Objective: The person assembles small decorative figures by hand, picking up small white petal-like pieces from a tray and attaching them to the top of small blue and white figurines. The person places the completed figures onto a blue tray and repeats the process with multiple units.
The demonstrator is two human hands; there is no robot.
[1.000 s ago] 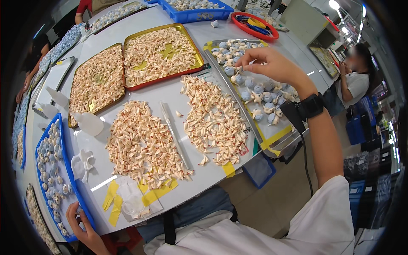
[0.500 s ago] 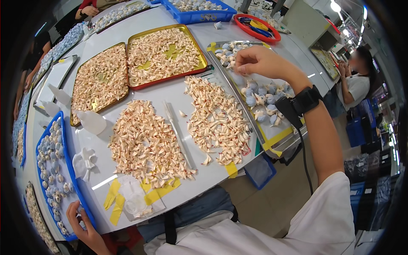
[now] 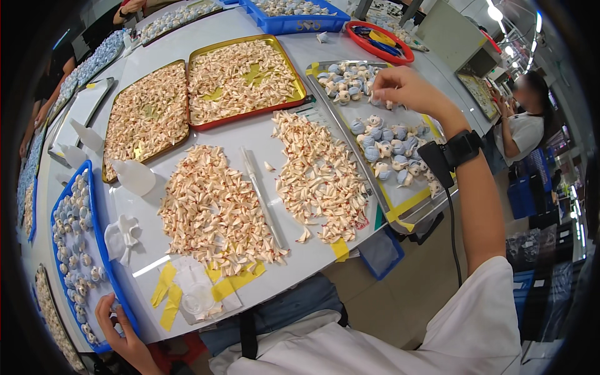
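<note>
Over the far part of a metal tray (image 3: pixel 359 153) at the right is my right hand (image 3: pixel 409 92), a watch-like black band on its wrist. Its fingers curl down, thumb toward forefinger, at small blue-and-cream pieces (image 3: pixel 387 145); what lies between the fingertips is hidden. My left hand (image 3: pixel 122 331) rests at the near end of a blue tray (image 3: pixel 107 265) at the left. Its fingers bend inward around something small and pale, too little seen to name. Rows of round blue-and-cream pieces (image 3: pixel 78 244) lie in this tray.
Two heaps of small cream, red-tipped pieces (image 3: pixel 212 209) lie mid-table, a clear-and-white stick (image 3: pixel 259 197) between them. Behind stand two gold trays (image 3: pixel 240 78) of similar pieces, a white squeeze bottle (image 3: pixel 134 179), a blue bin (image 3: pixel 300 25) and a red round tray (image 3: pixel 400 55). Other people sit nearby.
My right hand has shifted to the right over the metal tray, uncovering more of the pieces at its far left. The left hand has stayed almost in place.
</note>
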